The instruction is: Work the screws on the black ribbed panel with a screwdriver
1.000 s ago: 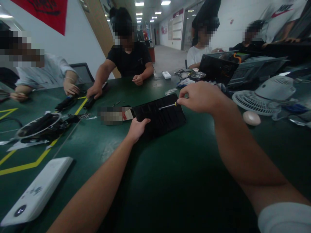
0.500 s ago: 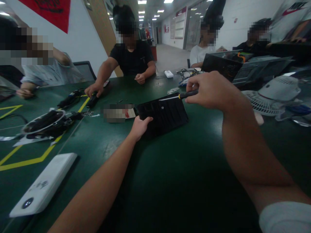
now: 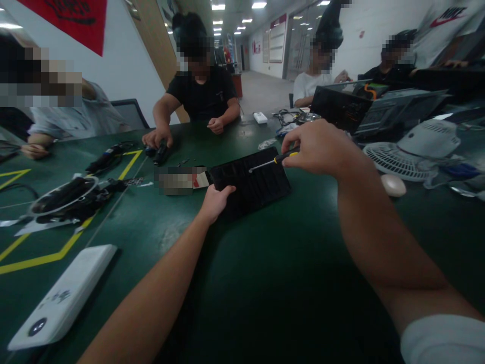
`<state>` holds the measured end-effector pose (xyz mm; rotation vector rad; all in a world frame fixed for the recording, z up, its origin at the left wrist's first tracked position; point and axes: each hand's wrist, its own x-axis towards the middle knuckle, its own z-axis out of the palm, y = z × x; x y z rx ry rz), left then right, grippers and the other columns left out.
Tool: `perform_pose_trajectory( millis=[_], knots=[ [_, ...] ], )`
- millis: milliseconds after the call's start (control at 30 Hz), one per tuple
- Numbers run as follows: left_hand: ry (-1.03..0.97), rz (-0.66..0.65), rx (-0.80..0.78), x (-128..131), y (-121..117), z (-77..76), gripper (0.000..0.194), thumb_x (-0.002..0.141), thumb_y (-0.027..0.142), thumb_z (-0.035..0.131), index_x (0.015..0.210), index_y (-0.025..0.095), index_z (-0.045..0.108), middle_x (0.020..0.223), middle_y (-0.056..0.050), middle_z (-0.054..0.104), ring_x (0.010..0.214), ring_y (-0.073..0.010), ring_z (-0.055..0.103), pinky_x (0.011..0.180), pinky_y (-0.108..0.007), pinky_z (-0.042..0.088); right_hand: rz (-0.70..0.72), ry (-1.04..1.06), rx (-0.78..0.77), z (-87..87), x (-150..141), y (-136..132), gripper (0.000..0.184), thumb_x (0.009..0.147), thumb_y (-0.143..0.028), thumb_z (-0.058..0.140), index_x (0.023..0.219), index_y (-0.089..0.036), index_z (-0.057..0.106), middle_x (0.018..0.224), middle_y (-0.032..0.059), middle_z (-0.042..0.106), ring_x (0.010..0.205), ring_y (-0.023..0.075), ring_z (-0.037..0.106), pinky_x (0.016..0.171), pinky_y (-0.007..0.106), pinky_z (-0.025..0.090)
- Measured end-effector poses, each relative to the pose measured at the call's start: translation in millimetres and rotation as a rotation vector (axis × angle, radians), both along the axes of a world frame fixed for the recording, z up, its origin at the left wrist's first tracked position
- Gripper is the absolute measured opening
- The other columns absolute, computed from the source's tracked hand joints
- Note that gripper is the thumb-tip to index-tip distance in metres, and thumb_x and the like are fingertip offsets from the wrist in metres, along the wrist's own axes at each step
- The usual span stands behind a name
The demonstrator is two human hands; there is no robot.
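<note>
A flat black panel with ridges (image 3: 261, 184) is tilted above the green table, its left edge gripped by my left hand (image 3: 216, 202) with the thumb on top. My right hand (image 3: 316, 149) is closed around the black-and-yellow handle of a screwdriver (image 3: 265, 163). The screwdriver's thin metal shaft slants down to the left over the panel. At its tip sits a small bright round piece (image 3: 250, 171), too small to name. Just left of the panel lies a small box with a red-and-white end (image 3: 200, 178), partly blurred out.
A white power-bank-like device (image 3: 64, 298) lies at the near left, with bundled black cables (image 3: 64, 197) beyond it. On the right are a white fan (image 3: 413, 149), a white mouse (image 3: 393, 185) and an opened metal case (image 3: 394, 111). Across the table, a co-worker's hand (image 3: 161, 141) holds a black object.
My right hand has lowered the screwdriver, bringing its tip to the bright piece on the panel. The co-worker's hand opposite has moved right with the black object. The view has shifted slightly.
</note>
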<state>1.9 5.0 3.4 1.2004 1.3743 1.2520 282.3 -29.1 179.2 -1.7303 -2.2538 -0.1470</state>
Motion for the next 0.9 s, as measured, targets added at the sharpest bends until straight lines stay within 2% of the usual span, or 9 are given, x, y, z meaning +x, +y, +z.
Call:
perform_pose_trajectory(
  millis=[200, 500, 767, 900],
  knots=[
    [0.001, 0.014, 0.018, 0, -1, 1.5, 0.035, 0.063, 0.039, 0.088, 0.090, 0.018, 0.078, 0.090, -0.009, 0.082, 0.093, -0.0334, 0.079, 0.093, -0.045, 0.064, -0.004, 0.005, 0.029, -2.0, -2, 0, 0.021, 0.085, -0.033, 0.084, 0.105, -0.033, 0.090, 0.109, 0.0105, 0.084, 0.108, 0.0416, 0.077, 0.082, 0.050, 0.059],
    [0.015, 0.026, 0.006, 0, 1, -0.2, 0.036, 0.062, 0.040, 0.088, 0.088, 0.018, 0.078, 0.091, -0.009, 0.082, 0.091, -0.0323, 0.079, 0.089, -0.044, 0.065, 0.021, 0.009, -0.032, -0.5, -4, 1, 0.024, 0.086, -0.029, 0.083, 0.109, -0.029, 0.090, 0.113, 0.0129, 0.084, 0.114, 0.0437, 0.076, 0.091, 0.054, 0.058],
    [0.016, 0.032, -0.010, 1, -2, 3.0, 0.037, 0.061, 0.042, 0.088, 0.087, 0.019, 0.077, 0.089, -0.009, 0.081, 0.091, -0.0330, 0.079, 0.088, -0.045, 0.065, -0.026, 0.005, -0.024, 0.7, -10, -3, 0.024, 0.087, -0.031, 0.079, 0.106, -0.026, 0.091, 0.108, 0.0120, 0.086, 0.106, 0.0363, 0.078, 0.087, 0.046, 0.057],
    [0.010, 0.026, -0.001, 0, -1, 2.6, 0.035, 0.062, 0.041, 0.088, 0.087, 0.018, 0.078, 0.091, -0.010, 0.082, 0.091, -0.0332, 0.079, 0.089, -0.044, 0.065, -0.058, -0.013, -0.013, -1.7, -10, -2, 0.020, 0.088, -0.035, 0.080, 0.102, -0.027, 0.092, 0.105, 0.0132, 0.086, 0.104, 0.0363, 0.077, 0.085, 0.046, 0.058]
  ],
)
